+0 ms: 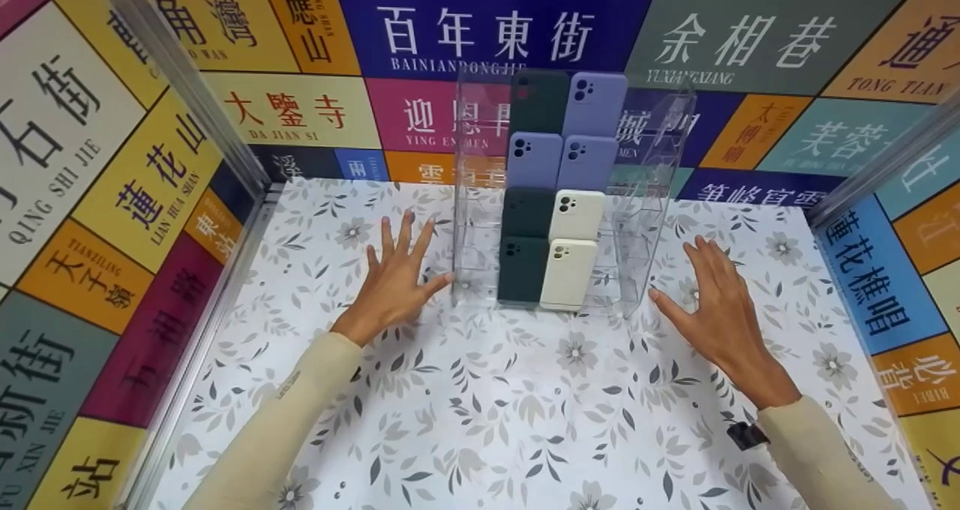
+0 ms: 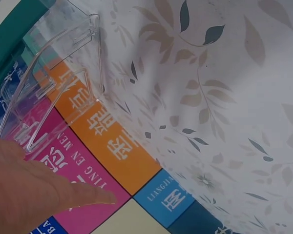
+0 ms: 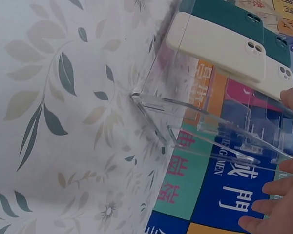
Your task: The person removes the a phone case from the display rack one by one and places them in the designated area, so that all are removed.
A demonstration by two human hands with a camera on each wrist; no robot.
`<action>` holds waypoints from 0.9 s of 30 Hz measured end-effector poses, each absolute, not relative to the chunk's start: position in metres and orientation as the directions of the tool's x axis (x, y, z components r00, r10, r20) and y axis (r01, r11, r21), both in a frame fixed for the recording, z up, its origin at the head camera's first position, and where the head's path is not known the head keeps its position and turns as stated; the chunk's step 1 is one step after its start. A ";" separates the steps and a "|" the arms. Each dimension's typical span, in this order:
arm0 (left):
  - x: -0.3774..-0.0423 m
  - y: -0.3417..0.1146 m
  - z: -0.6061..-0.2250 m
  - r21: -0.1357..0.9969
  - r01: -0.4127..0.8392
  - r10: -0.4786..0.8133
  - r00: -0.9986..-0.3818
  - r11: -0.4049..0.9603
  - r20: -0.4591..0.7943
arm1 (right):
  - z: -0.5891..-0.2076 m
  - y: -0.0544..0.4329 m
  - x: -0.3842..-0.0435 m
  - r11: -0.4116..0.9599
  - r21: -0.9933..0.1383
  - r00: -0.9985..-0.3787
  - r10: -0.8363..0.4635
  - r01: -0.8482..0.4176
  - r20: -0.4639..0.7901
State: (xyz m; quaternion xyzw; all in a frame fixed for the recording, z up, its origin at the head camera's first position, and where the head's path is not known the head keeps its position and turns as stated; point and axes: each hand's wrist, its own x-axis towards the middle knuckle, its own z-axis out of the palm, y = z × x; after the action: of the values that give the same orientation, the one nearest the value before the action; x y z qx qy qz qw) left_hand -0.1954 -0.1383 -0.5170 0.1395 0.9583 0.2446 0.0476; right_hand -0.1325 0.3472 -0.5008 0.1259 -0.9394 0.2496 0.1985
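A clear tiered display stand (image 1: 654, 217) stands on the table, holding several phone cases in two columns. At the top are a dark green phone case (image 1: 538, 105) and a purple phone case (image 1: 598, 103), with more purple ones below. Lower down, dark green cases fill the left column and cream phone cases (image 1: 568, 274) the right. My left hand (image 1: 397, 277) is beside the stand's left side, fingers spread, thumb pointing at its edge. To the right of the stand, my right hand (image 1: 716, 307) has its fingers extended. Whether either thumb touches the stand, I cannot tell.
The table (image 1: 480, 420) has a white cover with grey leaves and flowers. Coloured panels with Chinese lettering (image 1: 487, 26) rise behind it and along both sides. Metal frame posts (image 1: 217, 90) mark the corners. A small black object (image 1: 748, 435) is at the right wrist.
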 end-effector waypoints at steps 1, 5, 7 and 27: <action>-0.196 -0.138 -0.516 0.487 0.244 0.292 -0.956 0.839 -0.025 | -0.501 0.346 -0.133 0.839 -0.420 -0.882 -0.138 -0.346 0.451; -0.197 -0.136 -0.515 0.509 0.244 0.297 -0.955 0.825 -0.025 | -0.500 0.342 -0.135 0.823 -0.418 -0.855 -0.146 -0.384 0.497; -0.198 -0.135 -0.513 0.521 0.240 0.296 -0.955 0.819 -0.026 | -0.500 0.340 -0.136 0.816 -0.419 -0.847 -0.151 -0.398 0.510; -0.209 -0.118 -0.508 0.694 0.198 0.223 -0.973 0.692 0.056 | -0.503 0.315 -0.143 0.745 -0.442 -0.792 -0.186 -0.499 0.581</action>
State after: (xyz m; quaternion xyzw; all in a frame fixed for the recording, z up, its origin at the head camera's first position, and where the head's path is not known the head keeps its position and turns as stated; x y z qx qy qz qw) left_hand -0.2090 -0.1177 -0.5080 0.1144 0.9196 0.3756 0.0165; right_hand -0.1432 0.3150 -0.5033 0.1909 -0.8972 0.3018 0.2598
